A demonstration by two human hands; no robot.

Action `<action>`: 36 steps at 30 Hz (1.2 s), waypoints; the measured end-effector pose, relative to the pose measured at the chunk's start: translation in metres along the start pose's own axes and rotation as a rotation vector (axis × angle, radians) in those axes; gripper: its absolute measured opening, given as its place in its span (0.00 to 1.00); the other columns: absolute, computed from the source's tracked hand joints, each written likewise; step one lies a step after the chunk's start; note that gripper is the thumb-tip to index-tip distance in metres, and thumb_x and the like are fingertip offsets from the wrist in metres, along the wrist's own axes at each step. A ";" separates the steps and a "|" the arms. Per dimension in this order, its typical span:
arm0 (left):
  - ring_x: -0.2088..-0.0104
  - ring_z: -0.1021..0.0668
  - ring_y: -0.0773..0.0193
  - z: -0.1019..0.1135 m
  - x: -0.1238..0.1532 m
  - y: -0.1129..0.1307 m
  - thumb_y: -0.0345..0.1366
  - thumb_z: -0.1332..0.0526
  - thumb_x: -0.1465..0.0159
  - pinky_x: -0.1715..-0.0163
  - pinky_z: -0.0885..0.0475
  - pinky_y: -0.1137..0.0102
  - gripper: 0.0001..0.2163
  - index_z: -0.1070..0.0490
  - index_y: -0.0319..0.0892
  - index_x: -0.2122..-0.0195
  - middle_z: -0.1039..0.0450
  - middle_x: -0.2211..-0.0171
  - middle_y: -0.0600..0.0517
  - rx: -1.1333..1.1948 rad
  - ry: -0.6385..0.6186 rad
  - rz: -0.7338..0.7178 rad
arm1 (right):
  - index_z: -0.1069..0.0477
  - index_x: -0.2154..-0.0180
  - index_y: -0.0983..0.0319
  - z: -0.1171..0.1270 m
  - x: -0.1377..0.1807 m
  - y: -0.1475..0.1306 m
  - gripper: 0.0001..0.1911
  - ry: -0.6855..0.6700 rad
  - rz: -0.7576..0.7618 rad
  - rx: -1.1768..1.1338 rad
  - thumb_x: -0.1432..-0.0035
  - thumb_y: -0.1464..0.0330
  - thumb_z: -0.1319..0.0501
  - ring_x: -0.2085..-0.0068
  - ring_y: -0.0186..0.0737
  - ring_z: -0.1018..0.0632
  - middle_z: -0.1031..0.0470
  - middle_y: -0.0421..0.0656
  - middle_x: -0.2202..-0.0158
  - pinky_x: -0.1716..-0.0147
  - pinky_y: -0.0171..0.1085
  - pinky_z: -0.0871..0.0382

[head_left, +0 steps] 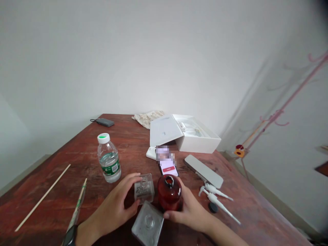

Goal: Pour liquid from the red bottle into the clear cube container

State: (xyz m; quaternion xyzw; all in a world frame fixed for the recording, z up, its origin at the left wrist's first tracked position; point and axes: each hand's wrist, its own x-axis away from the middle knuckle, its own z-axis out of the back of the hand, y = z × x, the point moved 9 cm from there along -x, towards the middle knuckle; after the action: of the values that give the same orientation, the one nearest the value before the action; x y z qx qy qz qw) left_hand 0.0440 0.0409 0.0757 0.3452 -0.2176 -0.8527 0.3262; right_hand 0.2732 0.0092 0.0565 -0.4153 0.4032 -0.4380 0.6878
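Note:
My left hand point(128, 194) grips a small clear plastic box point(145, 188), thumb and fingers on its left side; small dark bits show through it. My right hand point(187, 205) is wrapped round a dark red-brown glass bottle point(167, 194) with an uncapped neck. Between the wrists, nearer me, stands a second clear box point(148, 223) with a round ring on top. Right of the bottle lie two white pump heads point(217, 201) with long tubes, and a black round cap point(213, 207).
A water bottle point(109, 164) stands left of my hands. Chopsticks point(43, 196) and a wrapped pair point(78, 205) lie further left. Behind are a lit phone point(167, 167), a grey-white slab point(203, 171), an open white box point(197, 143), a cloth point(147, 119) and a grey device point(105, 122).

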 end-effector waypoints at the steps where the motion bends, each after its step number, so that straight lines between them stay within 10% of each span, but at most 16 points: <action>1: 0.33 0.24 0.46 -0.001 0.001 -0.001 0.31 0.35 0.32 0.33 0.26 0.49 0.27 0.34 0.53 0.32 0.29 0.31 0.44 -0.007 -0.006 0.007 | 0.39 0.31 0.60 0.000 0.000 0.000 0.50 -0.007 -0.007 -0.010 0.49 0.58 0.20 0.33 0.66 0.26 0.26 0.57 0.34 0.30 0.61 0.37; 36: 0.34 0.23 0.43 -0.004 -0.004 -0.005 0.36 0.35 0.30 0.35 0.26 0.46 0.22 0.32 0.51 0.34 0.29 0.32 0.42 -0.023 -0.061 0.076 | 0.35 0.32 0.61 -0.001 -0.001 -0.027 0.52 -0.035 0.091 0.001 0.53 0.56 0.17 0.37 0.63 0.22 0.24 0.56 0.36 0.35 0.55 0.28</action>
State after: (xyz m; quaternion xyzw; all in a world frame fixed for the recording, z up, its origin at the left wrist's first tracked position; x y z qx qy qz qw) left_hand 0.0474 0.0465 0.0718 0.3067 -0.2304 -0.8524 0.3553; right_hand 0.2652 0.0030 0.0811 -0.4036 0.4093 -0.3993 0.7142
